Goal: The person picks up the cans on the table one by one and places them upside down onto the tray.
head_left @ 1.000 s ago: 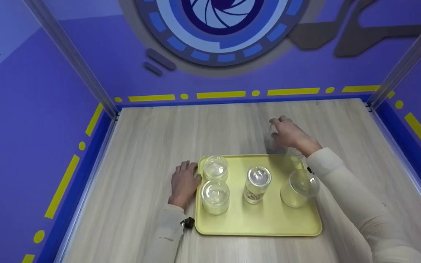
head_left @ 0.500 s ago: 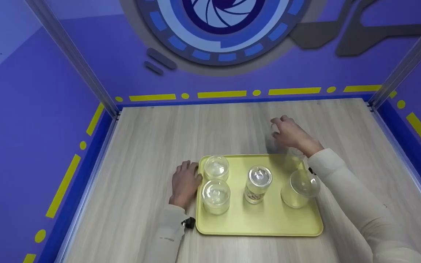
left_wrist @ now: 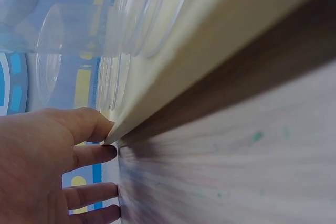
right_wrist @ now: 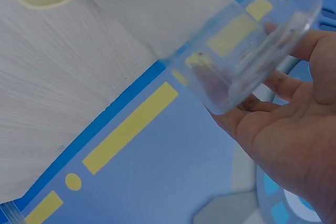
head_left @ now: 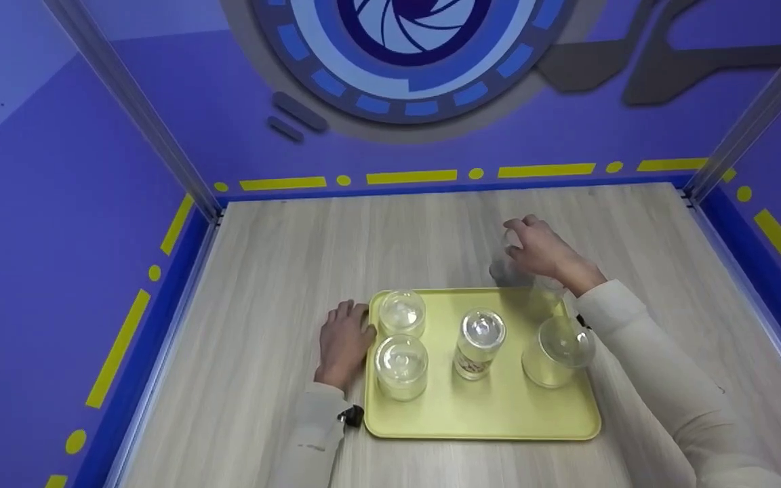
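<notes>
My left hand [head_left: 344, 342] pinches the left rim of the yellow tray [head_left: 445, 420]; in the left wrist view its thumb is on the edge and the other fingertips reach the tabletop. Behind the tray's back edge, my right hand [head_left: 543, 251] holds a clear jar [right_wrist: 236, 56] by its upper end. Most of that jar is hard to make out in the head view. On the tray are two short clear jars [head_left: 402, 366] at the left, with ridged ends down, a taller patterned clear jar [head_left: 478, 339] in the middle, and a wide clear jar [head_left: 556, 352] at the right.
Another clear container [head_left: 548, 291] is near the tray's back right corner, partly hidden by my right wrist. The wooden tabletop [head_left: 282, 271] meets blue walls [head_left: 390, 152] at the back and both sides, with metal posts [head_left: 153, 135] in the corners.
Hardly anything differs. The right hand stays behind the tray with its jar, and the left hand keeps its place on the rim. Only a very slight camera shift shows.
</notes>
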{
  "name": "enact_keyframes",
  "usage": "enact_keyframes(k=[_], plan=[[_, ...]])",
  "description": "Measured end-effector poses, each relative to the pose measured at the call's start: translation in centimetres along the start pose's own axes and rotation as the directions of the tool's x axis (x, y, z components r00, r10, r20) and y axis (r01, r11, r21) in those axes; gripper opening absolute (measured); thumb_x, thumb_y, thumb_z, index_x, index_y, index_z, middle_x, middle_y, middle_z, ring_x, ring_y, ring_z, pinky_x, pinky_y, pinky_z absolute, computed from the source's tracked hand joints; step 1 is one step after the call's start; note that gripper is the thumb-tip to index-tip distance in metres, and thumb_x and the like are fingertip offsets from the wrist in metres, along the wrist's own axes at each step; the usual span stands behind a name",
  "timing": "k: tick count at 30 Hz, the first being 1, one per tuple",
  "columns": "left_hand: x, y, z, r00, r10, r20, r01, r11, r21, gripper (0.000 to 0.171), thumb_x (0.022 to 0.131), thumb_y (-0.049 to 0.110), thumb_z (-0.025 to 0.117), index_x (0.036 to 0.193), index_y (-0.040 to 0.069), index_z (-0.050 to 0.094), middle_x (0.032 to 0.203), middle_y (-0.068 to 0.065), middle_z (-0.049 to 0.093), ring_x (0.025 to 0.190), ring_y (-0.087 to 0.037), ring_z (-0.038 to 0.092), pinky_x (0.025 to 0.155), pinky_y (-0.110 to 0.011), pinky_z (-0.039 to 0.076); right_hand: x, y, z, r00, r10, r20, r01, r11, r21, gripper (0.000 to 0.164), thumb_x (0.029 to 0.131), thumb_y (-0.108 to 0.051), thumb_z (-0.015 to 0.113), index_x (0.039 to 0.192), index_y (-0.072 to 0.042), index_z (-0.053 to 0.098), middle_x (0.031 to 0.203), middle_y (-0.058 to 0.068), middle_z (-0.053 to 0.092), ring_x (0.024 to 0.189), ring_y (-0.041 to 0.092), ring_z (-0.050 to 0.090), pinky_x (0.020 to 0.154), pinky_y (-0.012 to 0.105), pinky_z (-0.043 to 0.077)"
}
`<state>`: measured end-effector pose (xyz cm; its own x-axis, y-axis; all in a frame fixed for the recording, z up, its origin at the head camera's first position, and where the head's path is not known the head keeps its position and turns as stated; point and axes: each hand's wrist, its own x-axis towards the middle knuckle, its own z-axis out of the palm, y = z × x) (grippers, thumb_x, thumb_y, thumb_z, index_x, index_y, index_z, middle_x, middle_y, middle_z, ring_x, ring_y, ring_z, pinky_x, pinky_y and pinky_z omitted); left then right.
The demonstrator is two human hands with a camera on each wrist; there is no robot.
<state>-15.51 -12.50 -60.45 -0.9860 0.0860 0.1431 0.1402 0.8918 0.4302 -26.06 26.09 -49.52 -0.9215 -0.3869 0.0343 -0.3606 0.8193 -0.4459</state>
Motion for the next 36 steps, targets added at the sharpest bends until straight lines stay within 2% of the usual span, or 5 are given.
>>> enact_keyframes(k=[10, 17, 30, 36], plan=[[-0.3, -0.2, 0.3, 1.0, -0.005, -0.002, 0.005, 1.0, -0.029, 0.036, 0.095, 0.022, 0.073, 0.127, 0.005, 0.072, 0.141, -0.026, 0.059, 0.125, -0.046, 0.057, 0.098, -0.059, 0.051, -1.1, -0.3, -0.3, 1.0, 0.015, -0.022, -0.013, 0.997, 0.079, 0.053, 0.101, -0.006, 0.066, 0.146, 0.014, 0.048, 0.136, 0.04, 0.05, 0.126, 0.056, 0.053, 0.107, 0.065, 0.044], [-0.5, -0.1, 0.3, 1.0, -0.004, -0.026, 0.003, 1.0, -0.023, 0.036, 0.096, 0.022, 0.072, 0.128, 0.005, 0.072, 0.138, -0.023, 0.06, 0.122, -0.044, 0.057, 0.094, -0.059, 0.052, -1.6, -0.7, -0.6, 0.996, 0.008, -0.084, 0.002, 0.992, 0.126, 0.051, 0.1, -0.007, 0.067, 0.146, 0.011, 0.052, 0.135, 0.037, 0.053, 0.128, 0.053, 0.052, 0.109, 0.064, 0.041], [-0.3, 0.0, 0.3, 0.999, 0.01, -0.037, -0.011, 1.0, -0.025, 0.036, 0.095, 0.022, 0.073, 0.127, 0.004, 0.072, 0.137, -0.025, 0.061, 0.119, -0.045, 0.059, 0.093, -0.059, 0.052, -2.5, -1.0, -1.5, 0.989, 0.046, -0.142, -0.008, 0.967, 0.255, 0.052, 0.101, -0.008, 0.069, 0.148, 0.007, 0.052, 0.137, 0.034, 0.052, 0.125, 0.058, 0.055, 0.1, 0.065, 0.049], [-0.2, 0.0, 0.1, 1.0, 0.007, -0.025, -0.007, 1.0, -0.026, 0.036, 0.095, 0.022, 0.072, 0.127, 0.004, 0.072, 0.137, -0.025, 0.061, 0.121, -0.045, 0.058, 0.093, -0.059, 0.052, -3.1, -1.1, -1.9, 0.983, 0.04, -0.18, 0.02, 0.947, 0.319, 0.05, 0.101, -0.006, 0.069, 0.146, 0.007, 0.054, 0.135, 0.032, 0.054, 0.124, 0.054, 0.056, 0.098, 0.062, 0.052]])
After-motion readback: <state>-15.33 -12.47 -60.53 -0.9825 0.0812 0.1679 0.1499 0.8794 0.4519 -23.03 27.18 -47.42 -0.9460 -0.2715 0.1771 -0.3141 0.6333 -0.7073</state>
